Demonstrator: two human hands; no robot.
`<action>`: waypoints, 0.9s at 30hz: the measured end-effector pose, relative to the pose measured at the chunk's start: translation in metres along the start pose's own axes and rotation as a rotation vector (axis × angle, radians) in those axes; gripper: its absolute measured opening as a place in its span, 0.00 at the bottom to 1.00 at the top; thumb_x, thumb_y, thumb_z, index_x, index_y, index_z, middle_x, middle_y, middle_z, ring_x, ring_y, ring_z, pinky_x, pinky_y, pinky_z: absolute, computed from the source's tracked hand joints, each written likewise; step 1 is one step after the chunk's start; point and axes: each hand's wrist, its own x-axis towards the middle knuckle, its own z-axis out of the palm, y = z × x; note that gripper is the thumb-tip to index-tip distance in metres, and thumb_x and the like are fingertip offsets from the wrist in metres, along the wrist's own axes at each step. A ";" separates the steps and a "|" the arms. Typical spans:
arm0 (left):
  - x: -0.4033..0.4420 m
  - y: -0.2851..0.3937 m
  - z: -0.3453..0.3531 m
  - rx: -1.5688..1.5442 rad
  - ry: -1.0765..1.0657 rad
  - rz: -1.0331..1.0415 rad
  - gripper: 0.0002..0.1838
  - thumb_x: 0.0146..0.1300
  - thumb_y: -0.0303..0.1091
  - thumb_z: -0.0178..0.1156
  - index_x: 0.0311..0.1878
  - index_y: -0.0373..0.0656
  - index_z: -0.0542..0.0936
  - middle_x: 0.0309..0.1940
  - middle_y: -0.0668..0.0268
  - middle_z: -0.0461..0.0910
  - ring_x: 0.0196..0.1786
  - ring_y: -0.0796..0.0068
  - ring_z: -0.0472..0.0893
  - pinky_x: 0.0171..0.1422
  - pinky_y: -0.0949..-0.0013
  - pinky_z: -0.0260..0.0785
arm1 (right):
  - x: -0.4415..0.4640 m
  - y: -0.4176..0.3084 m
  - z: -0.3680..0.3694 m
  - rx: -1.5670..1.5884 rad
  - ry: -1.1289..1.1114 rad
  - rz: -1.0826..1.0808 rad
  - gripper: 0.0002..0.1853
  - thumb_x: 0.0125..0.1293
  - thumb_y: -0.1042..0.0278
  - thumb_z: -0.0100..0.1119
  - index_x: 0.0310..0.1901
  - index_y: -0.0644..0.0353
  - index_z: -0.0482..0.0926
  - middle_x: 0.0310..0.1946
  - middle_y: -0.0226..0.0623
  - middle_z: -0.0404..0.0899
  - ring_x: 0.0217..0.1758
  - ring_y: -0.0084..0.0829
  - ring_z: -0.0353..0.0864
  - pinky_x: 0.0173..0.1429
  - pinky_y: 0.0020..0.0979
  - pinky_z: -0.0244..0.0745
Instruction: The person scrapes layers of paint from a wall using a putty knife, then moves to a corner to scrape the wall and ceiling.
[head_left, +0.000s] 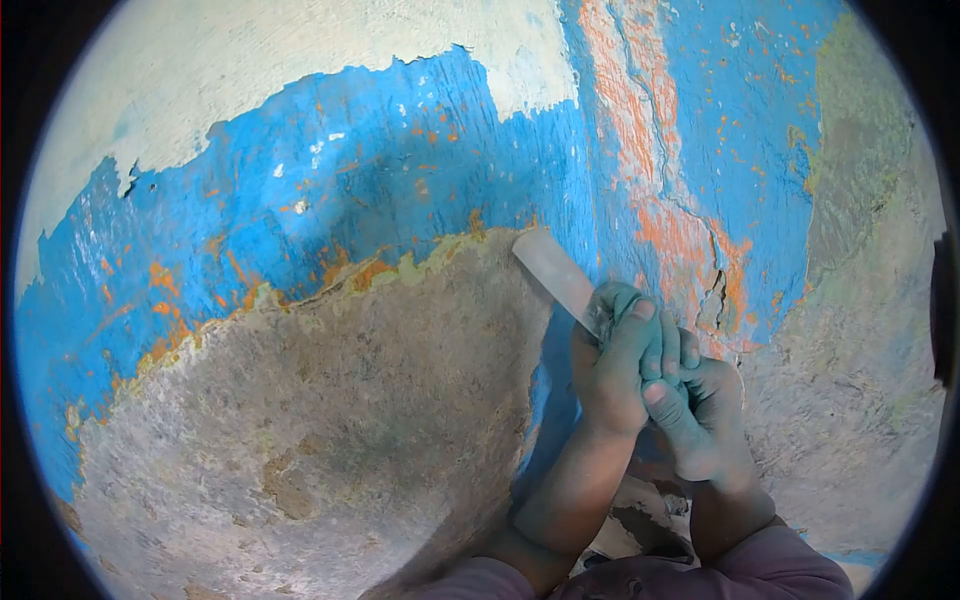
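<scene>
A flat metal scraper blade (pixel 556 275) points up and left, its end against the wall where the blue paint meets bare grey plaster. My left hand (pixel 618 365) is closed around the scraper close to the blade. Just right of it and slightly lower, my right hand (pixel 705 415) is closed too, its fingers pressed together with the left ones. The handle is hidden within both hands, so I cannot tell how much of it the right hand grips. Pale dust coats both hands. Blue paint (pixel 350 190) with orange flecks spreads above and left of the blade.
Bare grey plaster (pixel 350 440) fills the lower left wall. Whitish paint (pixel 250 60) with a ragged edge lies above the blue. A cracked strip showing orange (pixel 690 240) runs down right of the corner. More grey plaster (pixel 850 400) is at right. Pale debris (pixel 640 495) shows below the hands.
</scene>
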 end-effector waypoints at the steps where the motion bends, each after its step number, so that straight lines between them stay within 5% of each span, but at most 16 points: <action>1: 0.000 -0.001 -0.001 -0.006 -0.001 0.005 0.10 0.63 0.23 0.46 0.25 0.46 0.63 0.11 0.73 0.60 0.15 0.80 0.63 0.27 0.68 0.66 | -0.001 0.004 -0.002 0.075 -0.004 0.049 0.07 0.63 0.70 0.55 0.35 0.66 0.77 0.24 0.31 0.75 0.28 0.17 0.70 0.31 0.22 0.66; 9: -0.001 -0.008 0.003 0.057 0.048 0.027 0.10 0.63 0.23 0.46 0.25 0.46 0.63 0.11 0.73 0.60 0.15 0.80 0.63 0.27 0.70 0.65 | -0.005 0.007 -0.011 0.025 -0.022 0.282 0.08 0.62 0.68 0.56 0.34 0.65 0.78 0.22 0.33 0.75 0.27 0.18 0.71 0.31 0.23 0.67; 14: 0.000 -0.008 -0.011 0.038 -0.008 0.036 0.09 0.63 0.24 0.46 0.26 0.45 0.63 0.12 0.72 0.60 0.16 0.80 0.64 0.28 0.69 0.66 | -0.002 0.016 -0.004 0.009 0.018 0.022 0.08 0.62 0.67 0.57 0.35 0.65 0.78 0.22 0.31 0.75 0.26 0.19 0.70 0.31 0.23 0.66; 24: 0.005 -0.001 -0.012 0.056 -0.056 0.056 0.10 0.62 0.25 0.48 0.26 0.46 0.63 0.12 0.73 0.60 0.16 0.80 0.64 0.28 0.68 0.67 | 0.007 0.009 0.007 0.064 0.103 0.018 0.11 0.62 0.64 0.54 0.30 0.65 0.76 0.22 0.26 0.71 0.27 0.19 0.66 0.34 0.23 0.63; 27: 0.013 0.005 -0.002 0.068 -0.029 0.025 0.10 0.62 0.25 0.48 0.25 0.46 0.62 0.12 0.73 0.60 0.15 0.80 0.63 0.29 0.68 0.67 | 0.011 0.005 0.000 -0.003 0.021 -0.001 0.06 0.62 0.71 0.54 0.36 0.65 0.77 0.27 0.32 0.75 0.30 0.19 0.70 0.34 0.22 0.66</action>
